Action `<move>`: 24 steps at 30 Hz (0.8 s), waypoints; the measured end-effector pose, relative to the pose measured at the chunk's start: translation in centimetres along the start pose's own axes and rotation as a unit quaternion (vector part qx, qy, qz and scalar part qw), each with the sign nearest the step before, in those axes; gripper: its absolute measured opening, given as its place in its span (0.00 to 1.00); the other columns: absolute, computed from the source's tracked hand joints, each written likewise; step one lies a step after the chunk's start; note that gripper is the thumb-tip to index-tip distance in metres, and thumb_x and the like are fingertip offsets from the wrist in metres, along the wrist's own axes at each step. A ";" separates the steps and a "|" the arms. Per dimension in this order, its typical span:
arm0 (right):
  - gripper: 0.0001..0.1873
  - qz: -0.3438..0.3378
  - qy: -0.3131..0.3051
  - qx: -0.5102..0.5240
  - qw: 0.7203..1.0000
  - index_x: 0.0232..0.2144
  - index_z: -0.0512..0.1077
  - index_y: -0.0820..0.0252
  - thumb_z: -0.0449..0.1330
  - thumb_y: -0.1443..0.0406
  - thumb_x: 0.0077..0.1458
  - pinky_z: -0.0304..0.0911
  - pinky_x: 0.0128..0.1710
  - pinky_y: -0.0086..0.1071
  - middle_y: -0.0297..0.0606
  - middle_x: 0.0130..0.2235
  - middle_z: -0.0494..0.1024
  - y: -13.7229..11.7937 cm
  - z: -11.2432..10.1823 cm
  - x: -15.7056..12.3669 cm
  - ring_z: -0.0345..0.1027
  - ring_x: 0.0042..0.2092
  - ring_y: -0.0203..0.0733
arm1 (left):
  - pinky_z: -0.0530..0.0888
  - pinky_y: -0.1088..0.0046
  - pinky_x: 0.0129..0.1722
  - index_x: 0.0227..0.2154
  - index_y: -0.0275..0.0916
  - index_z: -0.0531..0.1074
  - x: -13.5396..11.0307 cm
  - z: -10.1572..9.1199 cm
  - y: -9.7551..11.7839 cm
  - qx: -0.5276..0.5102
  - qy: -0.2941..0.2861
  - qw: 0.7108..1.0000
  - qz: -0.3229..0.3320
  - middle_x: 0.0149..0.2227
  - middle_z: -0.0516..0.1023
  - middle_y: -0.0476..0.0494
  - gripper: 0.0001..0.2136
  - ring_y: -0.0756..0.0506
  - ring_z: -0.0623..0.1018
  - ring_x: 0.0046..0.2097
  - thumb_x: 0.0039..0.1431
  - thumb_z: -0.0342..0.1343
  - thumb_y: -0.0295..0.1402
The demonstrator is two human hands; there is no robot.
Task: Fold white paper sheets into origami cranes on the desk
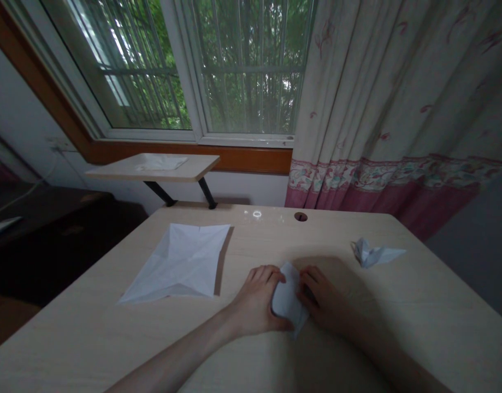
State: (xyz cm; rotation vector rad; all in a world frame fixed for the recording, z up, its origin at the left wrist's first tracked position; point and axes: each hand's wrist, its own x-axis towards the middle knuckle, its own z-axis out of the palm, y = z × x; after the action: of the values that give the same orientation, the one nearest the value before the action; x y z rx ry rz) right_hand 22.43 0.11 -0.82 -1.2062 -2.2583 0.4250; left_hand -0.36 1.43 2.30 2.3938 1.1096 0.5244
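A small folded piece of white paper [289, 299] lies on the light wooden table [251, 349] between both hands. My left hand [257, 303] grips its left side with curled fingers. My right hand [322, 300] pinches its right edge, fingers bent onto the paper. A larger creased white sheet [179, 262] lies flat to the left, untouched. A finished folded paper figure [373, 252] sits at the right of the table, apart from both hands.
A round cable hole [300, 216] is near the table's far edge. A small raised shelf [154, 166] with paper on it stands at the back left. A window and a pink-hemmed curtain [398, 109] lie behind. A dark cabinet [49, 234] is to the left.
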 end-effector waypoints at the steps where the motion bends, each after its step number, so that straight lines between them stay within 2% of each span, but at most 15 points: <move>1: 0.05 -0.003 -0.004 -0.002 1.000 0.39 0.68 0.56 0.53 0.69 0.63 0.66 0.49 0.46 0.43 0.44 0.71 -0.1 -0.1 0.0 0.65 0.47 0.48 | 0.66 0.57 0.54 0.48 0.38 0.69 0.0 0.0 0.0 0.000 0.003 1.000 0.002 0.51 0.71 0.40 0.39 0.35 0.70 0.52 0.30 0.77 0.44; 6: 0.06 -0.009 -0.022 -0.025 0.999 0.37 0.70 0.57 0.54 0.69 0.62 0.66 0.47 0.44 0.41 0.41 0.73 -0.1 -0.4 0.2 0.67 0.45 0.47 | 0.66 0.57 0.53 0.48 0.38 0.69 0.1 -0.2 -0.2 0.004 0.010 1.000 0.018 0.50 0.72 0.41 0.39 0.36 0.71 0.51 0.30 0.77 0.44; 8: 0.05 -0.009 -0.024 -0.032 0.999 0.35 0.70 0.56 0.56 0.70 0.60 0.67 0.45 0.42 0.40 0.39 0.73 0.0 -0.5 0.2 0.67 0.44 0.47 | 0.66 0.57 0.54 0.48 0.39 0.69 0.1 -0.5 -0.5 0.004 0.009 0.999 0.033 0.50 0.73 0.42 0.37 0.36 0.71 0.52 0.33 0.77 0.44; 11: 0.05 -0.018 -0.022 -0.045 0.999 0.33 0.70 0.56 0.58 0.72 0.56 0.66 0.43 0.40 0.39 0.38 0.74 0.0 -0.6 0.2 0.68 0.43 0.47 | 0.66 0.59 0.55 0.48 0.42 0.71 0.0 -0.8 -1.0 -0.005 0.009 0.998 0.061 0.50 0.74 0.43 0.25 0.38 0.72 0.53 0.49 0.71 0.39; 13: 0.06 -0.015 -0.021 -0.053 0.998 0.31 0.69 0.57 0.60 0.72 0.54 0.66 0.43 0.40 0.38 0.36 0.74 -0.1 -0.6 0.1 0.67 0.42 0.47 | 0.66 0.62 0.55 0.47 0.42 0.72 0.0 -0.7 -1.3 -0.018 0.021 0.997 0.068 0.49 0.75 0.44 0.12 0.41 0.73 0.52 0.60 0.62 0.33; 15: 0.08 -0.002 -0.022 -0.058 0.998 0.28 0.68 0.57 0.63 0.72 0.52 0.65 0.43 0.40 0.36 0.34 0.73 -0.3 -0.7 0.0 0.67 0.41 0.46 | 0.68 0.64 0.54 0.44 0.41 0.74 0.1 -0.4 -1.7 -0.032 0.039 0.997 0.065 0.46 0.77 0.44 0.07 0.43 0.75 0.51 0.67 0.54 0.29; 20: 0.13 0.032 -0.035 -0.037 0.998 0.26 0.66 0.56 0.69 0.69 0.47 0.63 0.41 0.38 0.35 0.33 0.72 -1.1 -1.1 -0.2 0.66 0.40 0.45 | 0.71 0.66 0.52 0.43 0.40 0.76 0.2 0.3 -2.3 -0.055 0.064 0.994 0.076 0.45 0.78 0.44 0.11 0.43 0.76 0.49 0.62 0.53 0.22; 24: 0.18 0.045 -0.046 -0.032 0.997 0.27 0.64 0.56 0.72 0.66 0.42 0.62 0.42 0.39 0.35 0.35 0.72 -1.6 -1.3 -0.1 0.65 0.42 0.48 | 0.73 0.67 0.51 0.41 0.41 0.78 0.2 0.3 -2.5 -0.070 0.071 0.991 0.086 0.44 0.80 0.45 0.12 0.44 0.77 0.47 0.63 0.52 0.21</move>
State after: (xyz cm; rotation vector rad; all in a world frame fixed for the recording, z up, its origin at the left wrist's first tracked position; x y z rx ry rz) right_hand 22.23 -0.82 0.98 -1.3509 -2.3179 0.4547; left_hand -1.61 2.98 0.78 2.3697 0.8947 0.8136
